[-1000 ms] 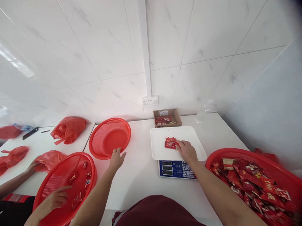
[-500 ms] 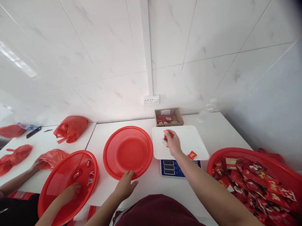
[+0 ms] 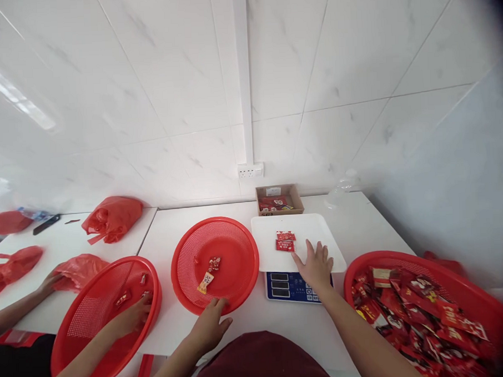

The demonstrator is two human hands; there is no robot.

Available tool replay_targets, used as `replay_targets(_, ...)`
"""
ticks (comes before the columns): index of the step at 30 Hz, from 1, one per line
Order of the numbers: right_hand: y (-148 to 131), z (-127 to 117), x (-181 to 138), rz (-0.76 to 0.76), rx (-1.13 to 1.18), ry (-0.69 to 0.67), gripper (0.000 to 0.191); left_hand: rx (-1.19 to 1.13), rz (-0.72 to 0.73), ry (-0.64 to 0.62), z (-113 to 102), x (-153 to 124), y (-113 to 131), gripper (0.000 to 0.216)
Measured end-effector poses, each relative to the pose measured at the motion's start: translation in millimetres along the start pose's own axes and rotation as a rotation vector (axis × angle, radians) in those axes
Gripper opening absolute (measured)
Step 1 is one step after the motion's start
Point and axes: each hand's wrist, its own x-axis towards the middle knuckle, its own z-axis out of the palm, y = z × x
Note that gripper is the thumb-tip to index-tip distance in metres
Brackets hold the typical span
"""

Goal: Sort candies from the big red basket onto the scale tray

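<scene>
Co-worker's hand (image 3: 130, 320) in far-left basket (image 3: 86, 323). Our left hand (image 3: 210, 328) at near rim of middle basket (image 3: 246, 250); we cannot tell if it grips. Few sweets (image 3: 214, 263) inside. Narrow bare worktop (image 3: 273, 315) strip before us. Our right hand (image 3: 316, 265) flat, fingers spread, empty, on near edge of scale tray (image 3: 324, 230); red packets (image 3: 285, 241) just beyond fingertips. Full basket (image 3: 388, 255) close at right.

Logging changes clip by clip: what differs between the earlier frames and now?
The left hand drew the middle red basket toward the person and rests at its near rim; a few packets lie in it, empty before. The right hand, which had lifted packets off the scale tray, lies open on it; red packets sit on the tray. The full basket and the cardboard box stayed put.
</scene>
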Motion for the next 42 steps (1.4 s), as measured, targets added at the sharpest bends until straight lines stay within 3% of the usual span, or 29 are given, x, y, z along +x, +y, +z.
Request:
replay_targets(5,-26.7,11.1,19.5,-0.120,-0.072,-0.107,0.067,-0.010,-0.002,-0.027,-4.8,1.1,3.1,0.031)
replay_targets(8,-43.4,13.4,31.5,-0.315,-0.101,-0.129,0.057,-0.018,0.000,-0.017,-3.4,0.6,2.3,0.033)
replay_targets(11,-43.2,13.4,36.6,-0.454,-0.002,-0.107,0.042,-0.025,-0.013,-0.003,0.1,-0.6,1.1,0.036)
replay_targets(16,-23.6,6.9,46.1,-0.295,0.194,-0.109,0.030,-0.025,-0.035,0.033,3.9,-0.2,-2.2,0.035)
replay_targets(20,-25.6,-0.5,56.5,-0.094,0.295,-0.076,0.036,-0.016,-0.018,0.049,5.2,2.9,-5.4,0.037)
replay_targets(24,-69.1,-5.2,48.9,0.000,0.499,-0.095,0.047,-0.006,0.001,0.072,4.9,7.8,-6.8,0.038)
replay_targets(29,-139.4,-11.3,6.7,-0.174,0.764,-0.242,0.047,0.028,0.077,0.104,3.5,23.1,-13.8,0.039)
replay_targets(32,-148.1,-20.8,-10.9,-0.319,0.848,-0.359,0.059,0.061,0.095,0.148,3.4,39.0,-23.2,0.039)
replay_targets(34,-129.7,-31.0,-14.9,-0.382,0.884,-0.361,0.061,0.084,0.087,0.190,2.1,50.7,-30.2,0.039)
replay_targets(36,-89.6,-44.1,-16.4,-0.348,0.873,-0.228,0.055,0.098,0.061,0.245,-1.8,61.3,-36.0,0.040)
replay_targets(40,40.8,-69.0,-31.3,-0.046,0.582,0.125,0.047,0.109,-0.005,0.297,-16.7,77.5,-38.0,0.040)
replay_targets(42,109.6,-73.9,-48.8,0.152,0.335,0.106,0.050,0.114,-0.018,0.298,-24.1,84.5,-32.9,0.041)
